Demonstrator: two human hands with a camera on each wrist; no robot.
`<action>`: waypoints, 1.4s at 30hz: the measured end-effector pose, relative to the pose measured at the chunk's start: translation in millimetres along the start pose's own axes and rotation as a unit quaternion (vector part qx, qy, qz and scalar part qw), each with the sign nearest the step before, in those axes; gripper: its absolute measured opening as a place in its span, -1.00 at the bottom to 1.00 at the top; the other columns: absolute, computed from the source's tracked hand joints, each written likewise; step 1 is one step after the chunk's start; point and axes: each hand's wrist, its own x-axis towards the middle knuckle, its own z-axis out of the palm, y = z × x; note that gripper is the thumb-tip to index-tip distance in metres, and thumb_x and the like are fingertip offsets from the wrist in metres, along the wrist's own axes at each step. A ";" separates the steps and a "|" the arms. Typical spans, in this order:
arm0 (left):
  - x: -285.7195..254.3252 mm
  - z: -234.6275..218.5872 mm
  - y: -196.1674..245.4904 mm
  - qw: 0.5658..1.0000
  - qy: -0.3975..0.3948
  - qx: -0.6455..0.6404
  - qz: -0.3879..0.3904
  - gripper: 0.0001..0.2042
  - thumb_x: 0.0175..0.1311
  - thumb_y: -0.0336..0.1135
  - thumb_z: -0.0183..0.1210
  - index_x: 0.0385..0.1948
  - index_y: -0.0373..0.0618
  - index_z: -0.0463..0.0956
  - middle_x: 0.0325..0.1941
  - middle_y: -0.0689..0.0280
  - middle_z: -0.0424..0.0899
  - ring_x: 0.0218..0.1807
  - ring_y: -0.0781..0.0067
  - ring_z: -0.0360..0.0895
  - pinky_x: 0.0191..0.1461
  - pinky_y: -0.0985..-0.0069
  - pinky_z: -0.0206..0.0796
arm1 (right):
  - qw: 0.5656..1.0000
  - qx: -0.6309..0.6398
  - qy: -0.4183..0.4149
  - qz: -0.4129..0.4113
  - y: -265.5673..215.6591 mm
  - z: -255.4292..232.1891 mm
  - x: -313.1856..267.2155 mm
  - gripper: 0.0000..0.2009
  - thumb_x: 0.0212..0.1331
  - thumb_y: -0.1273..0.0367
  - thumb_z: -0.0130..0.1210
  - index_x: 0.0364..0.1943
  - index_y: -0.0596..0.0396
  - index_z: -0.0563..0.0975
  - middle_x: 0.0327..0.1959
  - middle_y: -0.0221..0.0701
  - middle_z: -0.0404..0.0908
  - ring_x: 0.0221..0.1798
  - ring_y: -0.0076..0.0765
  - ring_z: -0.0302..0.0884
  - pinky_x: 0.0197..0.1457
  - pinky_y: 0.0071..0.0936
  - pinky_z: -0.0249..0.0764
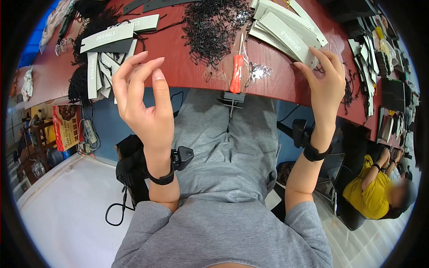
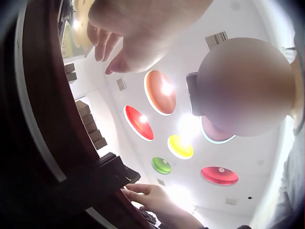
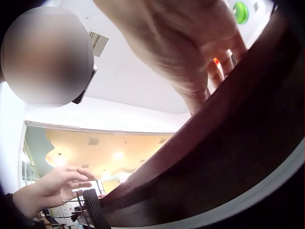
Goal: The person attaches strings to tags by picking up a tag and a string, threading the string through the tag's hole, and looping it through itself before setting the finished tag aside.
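My left hand [image 1: 149, 100] is raised in front of the table edge, fingers loosely bent and nothing in them. Behind its fingertips lie pale printed hang tags [image 1: 107, 38] and black cords [image 1: 78, 73]. My right hand [image 1: 328, 82] reaches over the table at the right, thumb and index finger at opposite edges of the near end of a pale hang tag [image 1: 292, 38] on a fanned stack. In the right wrist view the table edge partly hides that hand's fingertips [image 3: 226, 64].
A heap of small black safety pins [image 1: 214, 31] lies mid-table. Below it a red-handled screwdriver [image 1: 237, 73] points away from me, above a metal clamp [image 1: 233, 99] at the table edge. More tags [image 1: 368, 71] lie far right. A person in yellow [image 1: 368, 192] sits at the right.
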 end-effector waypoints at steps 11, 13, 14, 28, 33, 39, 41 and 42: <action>-3.8 6.3 4.0 0.999 -0.025 -0.031 0.001 -0.86 0.21 -0.47 0.14 -0.23 -0.16 0.63 -0.03 0.25 0.51 -0.01 0.39 0.46 0.02 0.48 0.33 | 0.995 0.046 0.089 0.023 -2.4 -18.1 -2.2 -0.62 -0.10 0.39 0.38 -0.11 0.08 0.62 -0.16 -0.41 0.62 -0.17 -0.37 0.52 -0.09 -0.47 0.45; -3.4 5.4 4.7 0.999 -0.024 -0.026 0.009 -0.84 0.15 -0.49 0.16 -0.24 -0.18 0.62 -0.04 0.23 0.51 -0.05 0.35 0.49 0.02 0.44 0.34 | 0.976 0.187 0.074 0.090 -11.5 -26.4 -6.0 -0.64 -0.07 0.44 0.36 -0.10 0.13 0.60 -0.17 -0.40 0.62 -0.20 -0.41 0.55 -0.13 -0.50 0.47; -3.6 4.5 5.2 0.998 -0.037 -0.048 0.030 -0.83 0.13 -0.49 0.17 -0.23 -0.18 0.62 -0.05 0.22 0.52 -0.05 0.33 0.49 0.03 0.44 0.34 | 0.932 0.322 0.057 0.155 -18.1 -32.0 -9.8 -0.65 -0.04 0.50 0.33 -0.09 0.17 0.58 -0.17 -0.39 0.62 -0.23 -0.46 0.57 -0.16 -0.54 0.49; -54.1 0.6 -11.5 0.862 -0.455 -0.219 -0.035 -0.71 -0.04 -0.42 0.35 -0.23 -0.27 0.60 -0.29 0.19 0.68 -0.28 0.23 0.61 -0.22 0.47 0.39 | 0.900 0.370 -0.230 -0.032 -82.2 -6.0 -83.5 -0.33 -0.08 0.49 0.30 0.23 0.02 0.31 -0.55 -0.38 0.58 -0.48 -0.24 0.59 -0.43 -0.43 0.46; -59.4 8.2 -16.3 0.864 -0.450 -0.198 -0.106 -0.82 0.12 -0.41 0.22 -0.25 -0.24 0.60 -0.37 0.14 0.67 -0.36 0.18 0.62 -0.30 0.45 0.38 | 0.905 0.375 -0.197 -0.019 -82.2 11.7 -85.6 -0.28 -0.07 0.48 0.31 0.28 -0.01 0.27 -0.58 -0.41 0.56 -0.51 -0.30 0.57 -0.44 -0.43 0.45; -74.7 19.0 -26.9 0.864 -0.442 -0.217 -0.108 -0.84 0.19 -0.53 0.12 -0.23 -0.27 0.62 -0.28 0.13 0.71 -0.27 0.36 0.67 -0.20 0.52 0.45 | 0.910 0.364 -0.200 -0.016 -77.6 19.4 -88.1 -0.29 -0.10 0.44 0.34 0.26 -0.06 0.32 -0.56 -0.44 0.58 -0.52 -0.34 0.57 -0.46 -0.47 0.44; -79.3 16.3 -20.6 0.858 -0.435 -0.236 -0.135 -0.82 0.19 -0.55 0.11 -0.21 -0.27 0.63 -0.26 0.13 0.71 -0.22 0.35 0.68 -0.17 0.53 0.47 | 0.912 0.359 -0.196 -0.014 -78.2 15.7 -92.1 -0.31 -0.10 0.43 0.35 0.24 -0.08 0.34 -0.55 -0.44 0.58 -0.52 -0.35 0.57 -0.45 -0.47 0.45; -80.0 17.2 -20.4 0.858 -0.436 -0.236 -0.135 -0.82 0.19 -0.55 0.11 -0.21 -0.27 0.63 -0.26 0.13 0.71 -0.22 0.35 0.68 -0.17 0.53 0.47 | 0.912 0.359 -0.197 -0.014 -78.2 15.9 -91.3 -0.31 -0.10 0.43 0.35 0.24 -0.08 0.34 -0.55 -0.44 0.58 -0.52 -0.35 0.57 -0.45 -0.47 0.45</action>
